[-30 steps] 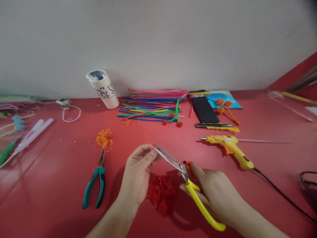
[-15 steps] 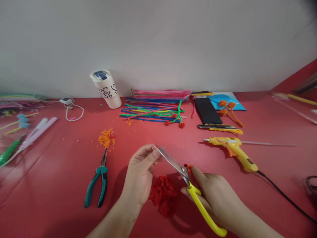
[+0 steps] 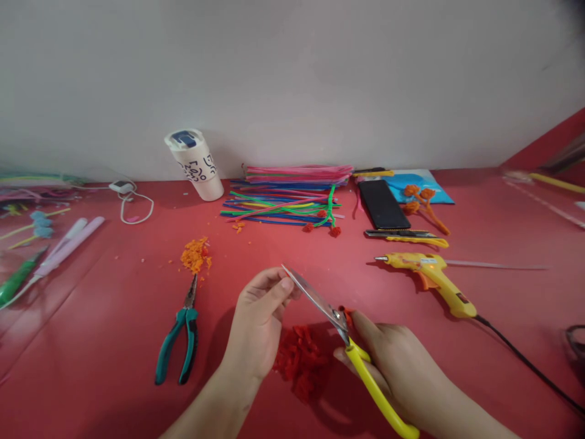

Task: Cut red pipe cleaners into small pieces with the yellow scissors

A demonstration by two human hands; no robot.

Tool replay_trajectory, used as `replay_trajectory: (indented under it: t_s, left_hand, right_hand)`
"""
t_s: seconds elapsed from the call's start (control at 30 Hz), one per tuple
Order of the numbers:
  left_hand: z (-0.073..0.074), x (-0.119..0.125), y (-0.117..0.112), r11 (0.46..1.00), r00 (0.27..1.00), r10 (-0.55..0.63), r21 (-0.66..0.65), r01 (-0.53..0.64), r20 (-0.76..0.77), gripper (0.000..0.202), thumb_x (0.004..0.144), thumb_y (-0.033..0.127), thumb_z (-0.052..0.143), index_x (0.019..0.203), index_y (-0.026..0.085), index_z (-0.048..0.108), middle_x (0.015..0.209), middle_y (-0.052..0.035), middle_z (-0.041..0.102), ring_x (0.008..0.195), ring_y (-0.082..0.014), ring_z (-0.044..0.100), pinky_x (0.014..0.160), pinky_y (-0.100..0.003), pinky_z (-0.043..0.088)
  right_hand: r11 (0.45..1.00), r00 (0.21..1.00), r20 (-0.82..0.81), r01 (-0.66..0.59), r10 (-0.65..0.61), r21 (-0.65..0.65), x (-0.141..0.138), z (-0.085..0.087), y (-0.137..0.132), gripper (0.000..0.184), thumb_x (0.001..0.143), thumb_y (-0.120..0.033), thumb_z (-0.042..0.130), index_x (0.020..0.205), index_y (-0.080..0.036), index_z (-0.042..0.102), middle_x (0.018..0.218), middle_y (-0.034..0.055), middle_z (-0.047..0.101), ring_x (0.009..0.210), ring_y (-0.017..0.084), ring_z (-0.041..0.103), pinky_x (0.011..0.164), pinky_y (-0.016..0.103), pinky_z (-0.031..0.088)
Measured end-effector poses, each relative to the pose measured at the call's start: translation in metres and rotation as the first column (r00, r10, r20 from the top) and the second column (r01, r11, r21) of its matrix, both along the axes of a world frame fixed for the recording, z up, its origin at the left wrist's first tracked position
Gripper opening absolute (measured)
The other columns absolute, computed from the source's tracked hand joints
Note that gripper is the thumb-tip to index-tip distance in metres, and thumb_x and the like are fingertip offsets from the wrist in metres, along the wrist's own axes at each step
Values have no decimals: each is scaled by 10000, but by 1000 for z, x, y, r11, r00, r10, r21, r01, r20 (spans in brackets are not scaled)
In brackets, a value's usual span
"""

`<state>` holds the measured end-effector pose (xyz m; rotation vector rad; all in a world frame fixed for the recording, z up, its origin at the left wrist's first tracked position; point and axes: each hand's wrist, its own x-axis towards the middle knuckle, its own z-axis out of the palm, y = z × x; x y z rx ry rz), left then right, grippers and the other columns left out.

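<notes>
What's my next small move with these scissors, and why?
Probably open the scissors a little with the right hand and move the pinch of the left hand in between the blades: the blades look shut, their tip touches its fingertips, and both sit just above the pile of red snippets.

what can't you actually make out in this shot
- Head view: whatever the left hand pinches by the tip of the scissors, hidden behind its own fingertips and the blade.
- Head view: the second yellow handle, covered by the right hand.
- Head view: the handwriting on the white cup, too small to read.
- Head view: a dark object, cut off by the right edge.
</notes>
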<state>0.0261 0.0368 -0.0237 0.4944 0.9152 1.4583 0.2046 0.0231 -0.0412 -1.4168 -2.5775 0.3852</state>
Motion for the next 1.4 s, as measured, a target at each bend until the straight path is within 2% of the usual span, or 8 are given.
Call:
replay_trajectory:
  t_s: [0.33, 0.5, 0.7, 0.87, 1.03, 1.23, 1.3, 1.4]
  left_hand:
    - [-1, -1, 1, 1000, 1000, -6, 16, 6, 9, 50, 681, 146, 635, 716, 174, 655, 658, 25, 613, 618, -57, 543, 636, -179, 434]
    - [1, 0, 1, 999, 999, -32, -24, 33, 41, 17, 663, 155, 644, 678, 160, 639, 655, 13, 617, 625, -73, 555, 654, -201, 435]
    - [3, 9, -8, 911, 917, -392, -109, 398, 72, 72, 715, 166, 589, 665, 121, 614, 635, -15, 576, 579, -67, 517, 598, -177, 409]
    - [0, 14, -14, 812, 828, -559, -173, 557, 42, 89, 700, 189, 610, 660, 111, 622, 613, -29, 572, 566, -78, 515, 577, -175, 401]
    - [0, 16, -15, 795, 808, -588, -214, 567, -41, 90, 682, 210, 625, 682, 120, 636, 621, -25, 585, 581, -88, 529, 592, -187, 407]
    - [3, 19, -15, 924, 726, -355, -102, 368, -590, 37, 642, 199, 639, 639, 163, 637, 621, -1, 591, 593, -113, 522, 567, -200, 397]
    - [2, 19, -16, 936, 721, -321, -91, 339, -615, 45, 643, 196, 632, 614, 162, 631, 610, -3, 588, 579, -114, 516, 548, -202, 396]
    - [0, 17, -13, 962, 838, -274, -127, 243, -472, 54, 622, 194, 656, 645, 153, 630, 599, 3, 583, 557, -101, 515, 539, -198, 402]
  right_hand:
    - [999, 999, -22, 30, -31, -17, 0, -3, 0, 266, 825, -438, 362, 700, -206, 396, 427, 4, 539, 345, 161, 499, 382, 237, 169]
    - [964, 974, -168, 106, -149, -244, 0, 3, 5, 305, 782, -470, 413, 619, -217, 364, 437, -24, 474, 373, 124, 442, 390, 217, 226]
    - [743, 663, -527, 67, -532, -666, -7, 18, 8, 275, 760, -468, 446, 702, -199, 433, 379, -101, 347, 295, 69, 327, 328, 195, 280]
    - [720, 458, -673, -97, -580, -687, -13, 15, 9, 222, 755, -409, 475, 789, -190, 464, 331, -140, 282, 258, 59, 292, 349, 204, 336]
    - [700, 497, -641, -90, -585, -709, -13, 16, 8, 193, 733, -364, 502, 771, -180, 456, 319, -136, 334, 250, 48, 302, 321, 179, 304]
    - [708, 563, -551, 90, -616, -700, -17, 24, 5, 141, 722, -323, 493, 704, -188, 457, 396, -112, 344, 292, 41, 310, 305, 165, 255]
    - [764, 624, -547, 129, -558, -632, -16, 24, 7, 167, 720, -340, 495, 671, -187, 450, 443, -93, 352, 353, 51, 338, 349, 179, 281]
    - [880, 762, -497, 200, -416, -430, -8, 24, 10, 261, 706, -413, 522, 621, -192, 412, 507, -61, 384, 451, 73, 369, 416, 198, 286]
